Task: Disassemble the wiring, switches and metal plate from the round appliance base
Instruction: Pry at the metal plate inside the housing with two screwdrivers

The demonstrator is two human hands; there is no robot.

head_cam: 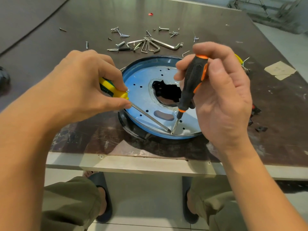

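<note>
Only the head view here, so: the round appliance base [124, 121] is sat on the dark worn table [275, 105], near the front edge and a bit right of centre, with the metal plate [141, 99] seated inside its rim and showing a bluish sheen. A yellow screwdriver [110, 88] is gripped in the left hand [86, 84], fingers curled round the handle, its shaft laid low across the plate from the left. A black-and-orange screwdriver [191, 84] is pinched near upright by the right hand [225, 97], thumb and fingers wrapped round the grip. Both tips meet at the near edge of the plate, right where it sits against the rim, so prying looks like the step in hand. The plate is probably thin stamped sheet: light and stiff, but easily bent if it gets levered hard at one spot, and the edges could be sharp. Once lifted, it would best be taken by the outer edge or through the big irregular cutout in the middle. Whether anything under it is attached can't be told. The base looks like light plastic and may skate about unless it gets held down. Further back, hex keys [150, 45] and loose screws [122, 35] are scattered, and small black bits [256, 110] lie off to the right.
</note>
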